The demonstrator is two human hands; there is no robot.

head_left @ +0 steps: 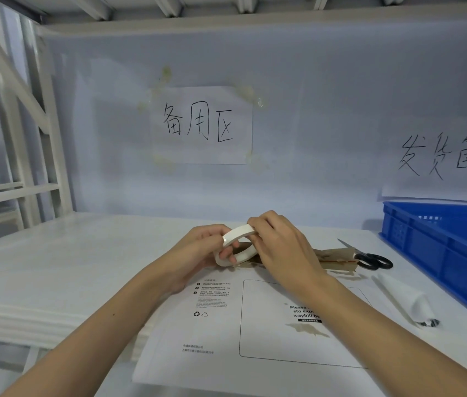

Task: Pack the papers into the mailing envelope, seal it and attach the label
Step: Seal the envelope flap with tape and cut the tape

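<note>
Sealing step: both hands, left hand [198, 247] and right hand [281, 247], grasp the tape roll [236, 245] above the mailing envelope [226, 353] (flap end); next, I think, find and peel the tape's end.

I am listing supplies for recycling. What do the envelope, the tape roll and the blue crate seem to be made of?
Mailing envelope: likely matte white card or paper, with a brown torn inner layer at the flap.
Tape roll, held by the left hand and right hand: off-white, dull, possibly paper tape.
Blue crate: moulded plastic, slightly glossy, with perforated walls.
</note>
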